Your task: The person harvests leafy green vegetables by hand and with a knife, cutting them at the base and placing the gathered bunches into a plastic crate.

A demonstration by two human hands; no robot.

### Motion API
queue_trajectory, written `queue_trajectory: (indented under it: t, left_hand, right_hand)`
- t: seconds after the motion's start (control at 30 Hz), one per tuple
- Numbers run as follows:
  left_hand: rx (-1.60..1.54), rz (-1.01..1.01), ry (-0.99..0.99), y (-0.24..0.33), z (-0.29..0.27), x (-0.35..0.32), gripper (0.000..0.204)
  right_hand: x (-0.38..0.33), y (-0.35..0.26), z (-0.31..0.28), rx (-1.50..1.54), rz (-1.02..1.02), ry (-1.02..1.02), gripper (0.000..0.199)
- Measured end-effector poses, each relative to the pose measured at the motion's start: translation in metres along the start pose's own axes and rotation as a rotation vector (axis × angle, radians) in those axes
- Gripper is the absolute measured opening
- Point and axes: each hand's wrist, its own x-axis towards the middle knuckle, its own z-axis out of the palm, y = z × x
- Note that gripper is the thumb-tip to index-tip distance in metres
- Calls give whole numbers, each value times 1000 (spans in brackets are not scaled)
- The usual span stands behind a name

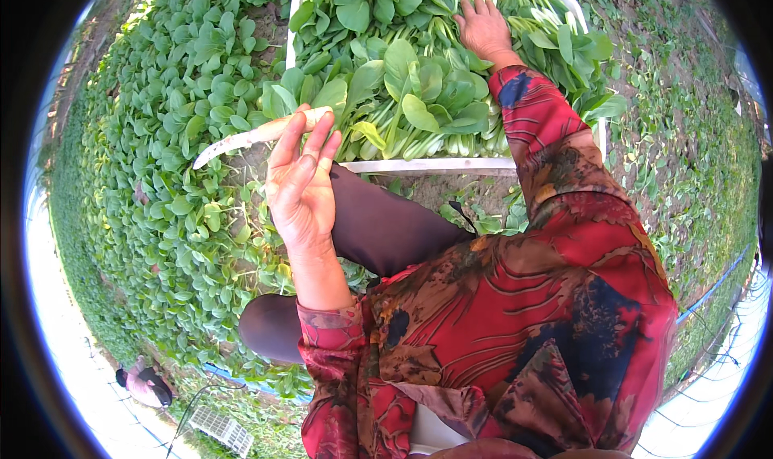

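In the upper middle, a white plastic crate (451, 164) is piled with cut leafy greens (435, 97) with pale stalks, which look like bok choy. My right hand (485, 32) rests on the greens at the crate's far right part, fingers spread and palm down. In front of the crate's left corner, my left hand (302, 181) is raised with its palm turned up. Its fingers hold a slim, curved knife (241, 141) with a pale, spotted blade pointing left. Part of the knife's tan handle (302, 119) is hidden by the fingertips.
Dense rows of growing greens (169, 169) cover the ground on the left. Soil with scattered leaves (660, 137) lies to the right. My bent knee (386, 217) is close to the crate's near edge. A person (145, 384) and a pale crate (221, 431) are at the lower left.
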Motion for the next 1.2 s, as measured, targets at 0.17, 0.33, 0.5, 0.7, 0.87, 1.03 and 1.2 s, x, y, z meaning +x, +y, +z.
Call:
queue_trajectory:
  t: [0.17,0.33,0.5,0.7,0.87,1.03,1.2]
  left_hand:
    - [-14,20,-22,0,-4,-6,51]
    - [-98,56,-68,3,-11,-16,49]
    - [-238,53,-106,9,-13,-27,50]
    - [-201,136,-87,56,-67,-96,49]
    - [64,307,84,112,-127,-149,44]
    - [-85,308,162,119,-182,-189,47]
    - [-146,349,143,120,-186,-200,45]
  right_hand:
    - [18,-5,-72,187,153,-204,58]
    - [-68,-46,-207,683,24,175,30]
    - [-179,-94,-231,899,341,-382,22]
    - [-180,-131,-196,582,241,-185,21]
    - [-161,-163,-187,695,42,-323,23]
    - [-154,-204,-153,493,35,-217,21]
    - [-172,-203,-143,795,43,-71,22]
